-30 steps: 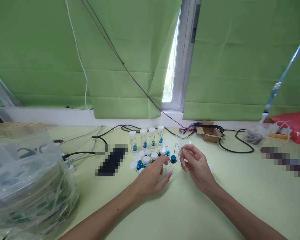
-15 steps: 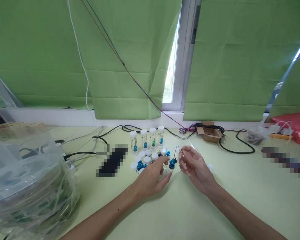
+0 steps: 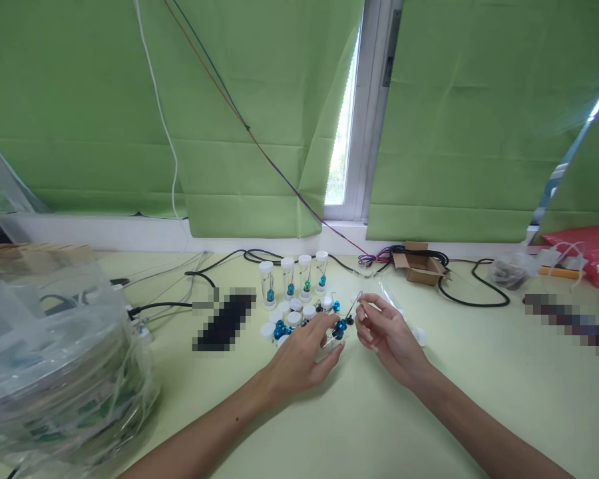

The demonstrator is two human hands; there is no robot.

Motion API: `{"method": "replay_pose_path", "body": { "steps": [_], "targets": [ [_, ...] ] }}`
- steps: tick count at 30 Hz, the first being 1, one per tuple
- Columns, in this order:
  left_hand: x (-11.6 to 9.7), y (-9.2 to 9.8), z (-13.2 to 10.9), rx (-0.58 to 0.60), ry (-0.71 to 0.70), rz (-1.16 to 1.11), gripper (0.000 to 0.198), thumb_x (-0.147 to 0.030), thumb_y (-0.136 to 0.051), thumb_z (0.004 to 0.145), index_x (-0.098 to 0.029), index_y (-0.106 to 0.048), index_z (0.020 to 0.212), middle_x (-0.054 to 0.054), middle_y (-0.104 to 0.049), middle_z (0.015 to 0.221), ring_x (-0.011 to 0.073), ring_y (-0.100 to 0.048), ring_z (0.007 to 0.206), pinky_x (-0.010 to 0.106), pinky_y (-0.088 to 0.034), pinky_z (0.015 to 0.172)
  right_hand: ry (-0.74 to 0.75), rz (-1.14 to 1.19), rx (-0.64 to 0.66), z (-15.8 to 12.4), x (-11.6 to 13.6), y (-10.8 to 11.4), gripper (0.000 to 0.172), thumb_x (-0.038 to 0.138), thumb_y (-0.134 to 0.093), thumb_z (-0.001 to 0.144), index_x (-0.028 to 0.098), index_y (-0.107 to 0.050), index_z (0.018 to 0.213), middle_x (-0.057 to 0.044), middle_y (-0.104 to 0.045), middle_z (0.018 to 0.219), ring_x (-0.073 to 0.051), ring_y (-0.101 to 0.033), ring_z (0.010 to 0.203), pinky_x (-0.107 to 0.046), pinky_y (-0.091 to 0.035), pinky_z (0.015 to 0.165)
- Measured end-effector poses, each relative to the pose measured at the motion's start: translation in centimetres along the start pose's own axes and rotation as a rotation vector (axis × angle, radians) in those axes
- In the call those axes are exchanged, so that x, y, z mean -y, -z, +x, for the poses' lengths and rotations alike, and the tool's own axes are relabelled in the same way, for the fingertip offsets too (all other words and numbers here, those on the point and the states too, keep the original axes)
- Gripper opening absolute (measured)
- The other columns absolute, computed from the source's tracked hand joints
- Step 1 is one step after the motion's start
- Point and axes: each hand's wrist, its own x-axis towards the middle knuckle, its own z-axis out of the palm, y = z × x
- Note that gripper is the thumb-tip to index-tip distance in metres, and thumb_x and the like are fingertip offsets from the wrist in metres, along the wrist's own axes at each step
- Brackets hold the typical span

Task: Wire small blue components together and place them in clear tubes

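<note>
My left hand [image 3: 307, 352] curls its fingers and thumb around a clear tube [image 3: 332, 344], partly hidden by the hand. Small shiny blue metal parts [image 3: 340, 327] with black pieces sit at the tube's mouth; whether they are inside cannot be made out. Close on the right, my right hand [image 3: 387, 332] has thumb and fingertips pinched together at a thin bent metal rod [image 3: 353, 305], which slants down toward the blue parts. Loose white caps [image 3: 294, 319] and more blue metal parts [image 3: 279, 330] lie just beyond my left hand.
Several upright clear tubes with white caps [image 3: 305, 276] stand behind, with coloured parts inside. A small open cardboard box [image 3: 422, 268] and black cables [image 3: 484, 303] lie farther back. Left is a large plastic-wrapped roll [image 3: 64, 372]; a red bag [image 3: 592, 249] rests at the far right.
The bent rod and blue parts have tipped lower, the blue parts shifting slightly left and down. Both hands stay nearly in place.
</note>
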Motion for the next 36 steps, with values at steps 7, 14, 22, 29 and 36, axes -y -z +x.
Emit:
{"method": "replay_pose_path", "body": {
  "steps": [7,14,22,29,36],
  "targets": [
    [0.0,-0.2,0.0,-0.05,-0.023,-0.008,0.039,-0.023,-0.052,0.091,-0.024,-0.039,0.127,0.007,-0.059,0.103,0.0136,-0.056,0.067,0.028,-0.05,0.061,-0.007,0.006,-0.024,0.2,-0.2,0.2,0.026,0.037,-0.078,0.075,0.021,-0.062,0.089,0.004,-0.053,0.074,-0.007,-0.04,0.049,-0.021,-0.026,0.041],
    [-0.3,-0.1,0.1,-0.051,-0.042,-0.012,0.037,-0.02,-0.053,0.09,-0.023,-0.041,0.125,0.006,-0.059,0.104,0.0131,-0.053,0.069,0.027,-0.048,0.062,-0.048,-0.004,-0.001,0.3,-0.7,0.2,0.026,0.037,-0.077,0.076,0.02,-0.062,0.09,0.003,-0.055,0.075,-0.006,-0.041,0.048,-0.02,-0.028,0.041],
    [-0.4,0.0,0.1,-0.051,-0.029,-0.012,0.036,-0.021,-0.053,0.091,-0.023,-0.04,0.125,0.005,-0.059,0.101,0.0136,-0.052,0.072,0.027,-0.047,0.065,0.019,-0.121,0.05,0.0,-1.1,0.1,0.025,0.04,-0.073,0.081,0.02,-0.061,0.089,0.002,-0.057,0.072,-0.006,-0.043,0.047,-0.02,-0.032,0.041],
    [-0.2,-0.1,0.0,-0.094,0.043,-0.054,0.037,-0.027,-0.053,0.092,-0.022,-0.04,0.127,0.006,-0.063,0.103,0.012,-0.054,0.066,0.026,-0.048,0.063,0.108,-0.253,0.051,0.0,-1.0,-0.2,0.026,0.042,-0.071,0.082,0.019,-0.06,0.085,0.001,-0.061,0.071,-0.006,-0.045,0.045,-0.021,-0.035,0.04],
    [-0.3,-0.2,0.0,-0.08,0.121,-0.103,0.039,-0.03,-0.049,0.095,-0.021,-0.038,0.132,0.008,-0.065,0.113,0.012,-0.055,0.064,0.029,-0.049,0.067,0.15,-0.32,0.052,0.0,-1.1,-0.2,0.023,0.039,-0.072,0.082,0.018,-0.063,0.08,0.003,-0.054,0.07,-0.006,-0.044,0.045,-0.022,-0.034,0.041]
  ]
}}
